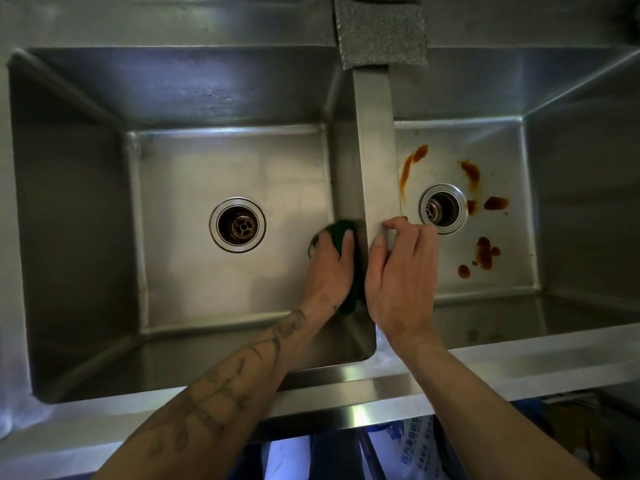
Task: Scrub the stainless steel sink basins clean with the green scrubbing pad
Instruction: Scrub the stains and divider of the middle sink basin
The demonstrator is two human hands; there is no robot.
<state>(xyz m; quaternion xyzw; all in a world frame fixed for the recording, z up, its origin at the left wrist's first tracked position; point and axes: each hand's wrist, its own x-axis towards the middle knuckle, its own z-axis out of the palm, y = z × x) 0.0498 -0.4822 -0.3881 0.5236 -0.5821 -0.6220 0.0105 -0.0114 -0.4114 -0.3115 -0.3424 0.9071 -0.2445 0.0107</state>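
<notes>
A stainless steel double sink fills the view. My left hand [330, 268] is down in the left basin [194, 174], pressing the green scrubbing pad [346, 233] against the basin's right wall, beside the divider [379, 161]. My right hand [403, 278] rests on top of the divider, fingers curled over its edge, holding nothing loose. The left basin floor looks free of stains around its drain [237, 225]. The right basin [460, 237] has several reddish-brown sauce stains [485, 252] around its drain [442, 208].
A grey sponge [381, 31] lies on the back rim above the divider. The sink's front rim [346, 393] runs across the bottom. Below it a printed white bag [412, 455] shows under the counter.
</notes>
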